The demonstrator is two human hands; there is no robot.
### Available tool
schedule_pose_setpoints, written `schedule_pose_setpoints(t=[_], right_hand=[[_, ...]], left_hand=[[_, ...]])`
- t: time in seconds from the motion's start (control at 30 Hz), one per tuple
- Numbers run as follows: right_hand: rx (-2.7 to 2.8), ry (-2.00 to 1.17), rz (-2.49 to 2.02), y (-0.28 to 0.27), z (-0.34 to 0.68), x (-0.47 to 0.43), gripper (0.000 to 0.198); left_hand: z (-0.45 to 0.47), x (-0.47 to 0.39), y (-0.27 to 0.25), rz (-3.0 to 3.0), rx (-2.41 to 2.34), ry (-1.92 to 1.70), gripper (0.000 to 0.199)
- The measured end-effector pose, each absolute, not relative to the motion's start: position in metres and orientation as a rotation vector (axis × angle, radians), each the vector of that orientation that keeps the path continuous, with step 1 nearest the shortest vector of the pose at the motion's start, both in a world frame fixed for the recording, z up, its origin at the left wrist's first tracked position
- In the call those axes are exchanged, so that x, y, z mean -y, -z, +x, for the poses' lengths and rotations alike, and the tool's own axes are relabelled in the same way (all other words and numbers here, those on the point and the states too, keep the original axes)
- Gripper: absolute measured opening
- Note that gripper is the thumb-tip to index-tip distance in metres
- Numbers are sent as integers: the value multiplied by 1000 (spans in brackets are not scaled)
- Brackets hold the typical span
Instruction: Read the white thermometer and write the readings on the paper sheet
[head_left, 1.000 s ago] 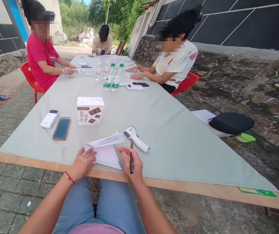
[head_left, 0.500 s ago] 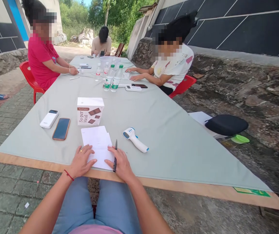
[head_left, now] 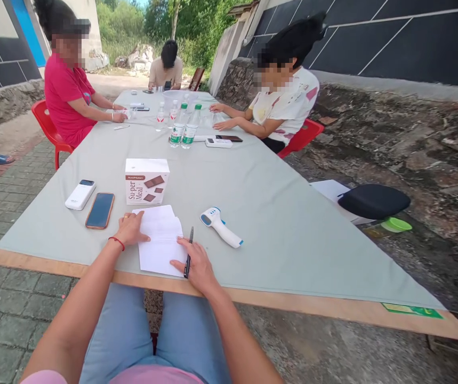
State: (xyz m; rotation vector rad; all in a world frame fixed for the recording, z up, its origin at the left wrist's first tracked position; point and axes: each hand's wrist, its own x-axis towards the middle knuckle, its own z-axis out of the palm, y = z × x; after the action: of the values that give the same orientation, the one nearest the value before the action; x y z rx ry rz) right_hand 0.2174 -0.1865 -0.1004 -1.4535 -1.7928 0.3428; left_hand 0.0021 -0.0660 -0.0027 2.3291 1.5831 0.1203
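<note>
White sheets of paper (head_left: 160, 250) lie at the table edge in front of me, a faint crease or line across them. Along their upper left side rests my left hand (head_left: 131, 228), thumb and fingers apart, touching the paper's edge. A black pen (head_left: 189, 253) is held in my right hand (head_left: 197, 264), pointing up and away. Thumb and index finger of that hand touch the paper's right edge. Just behind the sheets stands a white "Su-per Meal" box (head_left: 147, 181). A white and blue infrared thermometer (head_left: 223, 228) lies to the right of the paper.
Left of the box lie a smartphone (head_left: 99, 210) and a white power bank (head_left: 80, 194). Green-capped water bottles (head_left: 189, 128) stand farther up the cloth-covered table (head_left: 284, 240). Three people sit around it, on the left, right and far end. A black object (head_left: 374, 201) sits beyond the right edge.
My left hand has slid up and left, from the paper's lower left to its upper left edge. My right hand with the pen has stayed nearly in place.
</note>
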Motion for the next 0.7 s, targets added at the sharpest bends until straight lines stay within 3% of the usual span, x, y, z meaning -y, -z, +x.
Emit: schedule_pose_setpoints(t=[0.13, 0.27, 0.5, 0.7], right_hand=[[1681, -346, -1483, 102, 215, 186, 62], [1504, -428, -1495, 105, 214, 186, 70], [1283, -694, -1411, 87, 220, 200, 40], [1310, -771, -1367, 75, 220, 205, 28]], left_hand=[[2, 72, 0, 2330, -1554, -193, 38], [-5, 115, 0, 2247, -1163, -779, 17], [-10, 208, 15, 2258, -695, -936, 16], [-8, 222, 19, 2237, -579, -1056, 15]])
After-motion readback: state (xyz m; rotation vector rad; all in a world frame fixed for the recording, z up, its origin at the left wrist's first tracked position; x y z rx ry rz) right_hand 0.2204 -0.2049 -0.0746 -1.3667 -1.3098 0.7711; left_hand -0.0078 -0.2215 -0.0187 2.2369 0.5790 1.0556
